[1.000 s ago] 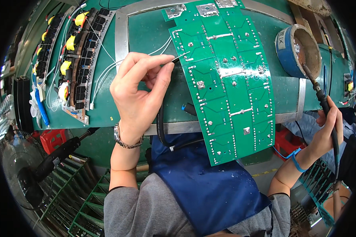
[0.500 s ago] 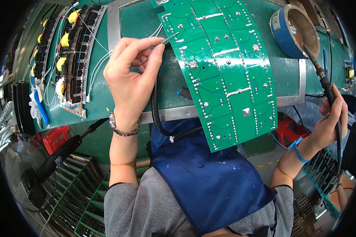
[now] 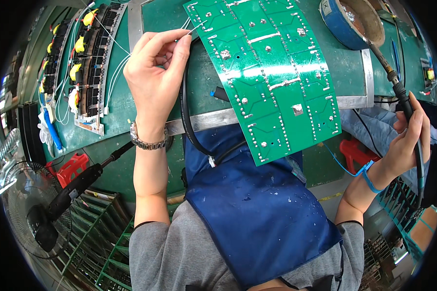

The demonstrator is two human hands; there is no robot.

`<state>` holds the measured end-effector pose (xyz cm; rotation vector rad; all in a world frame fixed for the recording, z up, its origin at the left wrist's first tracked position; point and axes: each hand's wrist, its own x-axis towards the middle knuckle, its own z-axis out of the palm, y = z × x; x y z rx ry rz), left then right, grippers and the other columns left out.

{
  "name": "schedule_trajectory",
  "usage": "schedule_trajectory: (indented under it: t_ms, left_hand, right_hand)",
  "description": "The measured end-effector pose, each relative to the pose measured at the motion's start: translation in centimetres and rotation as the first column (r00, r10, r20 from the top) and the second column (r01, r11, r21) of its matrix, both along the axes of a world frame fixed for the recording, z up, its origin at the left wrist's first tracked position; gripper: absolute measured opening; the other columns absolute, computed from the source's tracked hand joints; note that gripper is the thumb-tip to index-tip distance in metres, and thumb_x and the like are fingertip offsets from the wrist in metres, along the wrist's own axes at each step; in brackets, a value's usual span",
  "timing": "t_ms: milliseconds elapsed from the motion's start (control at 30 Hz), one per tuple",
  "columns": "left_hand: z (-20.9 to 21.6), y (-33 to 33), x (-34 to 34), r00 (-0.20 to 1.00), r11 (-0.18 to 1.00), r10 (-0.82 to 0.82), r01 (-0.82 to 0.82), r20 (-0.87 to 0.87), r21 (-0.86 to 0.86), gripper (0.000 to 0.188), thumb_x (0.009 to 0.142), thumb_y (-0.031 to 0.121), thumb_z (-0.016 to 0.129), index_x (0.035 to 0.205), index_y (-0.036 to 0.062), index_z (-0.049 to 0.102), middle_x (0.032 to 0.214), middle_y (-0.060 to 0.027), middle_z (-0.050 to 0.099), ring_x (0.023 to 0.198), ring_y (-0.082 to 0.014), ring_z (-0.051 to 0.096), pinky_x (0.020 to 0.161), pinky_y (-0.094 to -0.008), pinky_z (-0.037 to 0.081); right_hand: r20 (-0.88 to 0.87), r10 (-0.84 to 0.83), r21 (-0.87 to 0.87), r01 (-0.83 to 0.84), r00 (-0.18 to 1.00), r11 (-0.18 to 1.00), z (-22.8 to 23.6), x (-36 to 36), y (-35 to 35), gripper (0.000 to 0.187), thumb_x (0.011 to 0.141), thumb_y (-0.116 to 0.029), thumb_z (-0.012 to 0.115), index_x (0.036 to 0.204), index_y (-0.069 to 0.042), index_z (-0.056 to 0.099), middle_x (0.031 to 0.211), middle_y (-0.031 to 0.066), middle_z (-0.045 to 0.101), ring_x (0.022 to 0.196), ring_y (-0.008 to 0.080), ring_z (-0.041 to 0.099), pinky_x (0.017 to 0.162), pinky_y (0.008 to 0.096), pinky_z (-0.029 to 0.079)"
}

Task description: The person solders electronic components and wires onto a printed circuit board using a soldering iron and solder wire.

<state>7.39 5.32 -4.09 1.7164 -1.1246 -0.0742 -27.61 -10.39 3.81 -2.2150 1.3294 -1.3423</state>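
Observation:
My left hand (image 3: 155, 72) pinches a thin solder wire (image 3: 199, 25) between thumb and forefinger. The wire's free end lies over the left edge of a large green circuit board (image 3: 286, 104). Rows of solder joints and a few bright solder blobs cover the board. My right hand (image 3: 409, 133) grips a soldering iron (image 3: 394, 80) by its dark handle. The iron's tip meets the near rim of a round blue pot (image 3: 342, 29), whose inside is brownish with silvery bits.
Black strip assemblies with yellow parts (image 3: 79, 44) lie at the left of the green bench. A thick black cable (image 3: 183, 106) hangs past the metal bench edge (image 3: 204, 119). A fan (image 3: 43, 218) and red stools (image 3: 74, 169) stand below. A blue wrist strap (image 3: 369, 177) circles my right wrist.
The board, pot and bench sit slightly higher in view, as the view has shifted. Both hands keep their grip on the wire and the iron, the tip staying at the pot's rim.

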Motion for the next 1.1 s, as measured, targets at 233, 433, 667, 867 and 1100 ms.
schedule_trajectory:
  t_ms: [233, 433, 667, 867, 1100]
  left_hand:
    - [-0.3, 0.0, 0.1, 1.0, 1.0, 0.007, -0.007, -0.02, -0.012, 0.01, 0.087, 0.008, 0.077, 0.096, 0.0025, 0.077, 0.077, 0.0011, 0.063, 0.065, -0.0032, 0.055, 0.058, -0.0188, 0.044]
    - [-0.4, 0.0, 0.2, 0.999, 1.0, 0.017, -0.017, 0.032, 0.005, 0.011, 0.089, 0.011, 0.077, 0.097, 0.0039, 0.078, 0.077, 0.0015, 0.063, 0.065, -0.0032, 0.055, 0.058, -0.0189, 0.044]
    - [-0.5, 0.0, 0.3, 1.0, 1.0, 0.011, -0.011, 0.011, -0.007, 0.012, 0.088, 0.011, 0.077, 0.098, 0.0037, 0.078, 0.079, 0.0008, 0.065, 0.067, -0.0034, 0.057, 0.059, -0.0188, 0.045]
    - [-0.7, 0.1, 0.7, 1.0, 1.0, 0.008, -0.007, 0.01, -0.016, 0.013, 0.088, 0.01, 0.077, 0.099, 0.003, 0.078, 0.08, 0.0004, 0.065, 0.068, -0.0035, 0.058, 0.061, -0.0184, 0.046]
    - [-0.8, 0.0, 0.7, 1.0, 1.0, 0.006, -0.006, -0.002, -0.026, 0.013, 0.089, 0.011, 0.077, 0.099, 0.0028, 0.077, 0.08, 0.0008, 0.064, 0.07, -0.0036, 0.058, 0.063, -0.0189, 0.047]
  right_hand:
    - [-0.017, -0.019, 0.004, 0.019, 1.0, 1.0, 0.1, -0.2, 0.9, 0.032, 0.098, -0.022, 0.057, 0.107, 0.003, 0.075, 0.076, 0.0089, 0.069, 0.057, 0.0056, 0.055, 0.055, 0.0165, 0.041]
    - [-0.006, -0.012, -0.005, 0.011, 1.0, 1.0, 0.0, -0.3, 1.4, 0.032, 0.098, -0.022, 0.057, 0.107, 0.003, 0.076, 0.078, 0.0096, 0.069, 0.058, 0.0065, 0.058, 0.055, 0.0168, 0.042]
    - [0.056, 0.031, 0.012, -0.032, 0.998, 0.999, -0.1, -0.8, 2.2, 0.034, 0.099, -0.022, 0.057, 0.108, 0.006, 0.074, 0.085, 0.0134, 0.071, 0.06, 0.0074, 0.06, 0.054, 0.0177, 0.043]
    - [0.085, 0.059, 0.062, -0.064, 0.995, 0.996, -0.6, -1.1, 3.3, 0.037, 0.1, -0.023, 0.055, 0.11, 0.007, 0.072, 0.085, 0.0153, 0.071, 0.059, 0.0076, 0.058, 0.054, 0.0178, 0.043]
    - [0.166, 0.128, 0.058, -0.139, 0.978, 0.989, -1.3, -2.6, 5.7, 0.049, 0.104, -0.03, 0.047, 0.118, 0.013, 0.065, 0.086, 0.0199, 0.07, 0.058, 0.0105, 0.06, 0.051, 0.0177, 0.046]
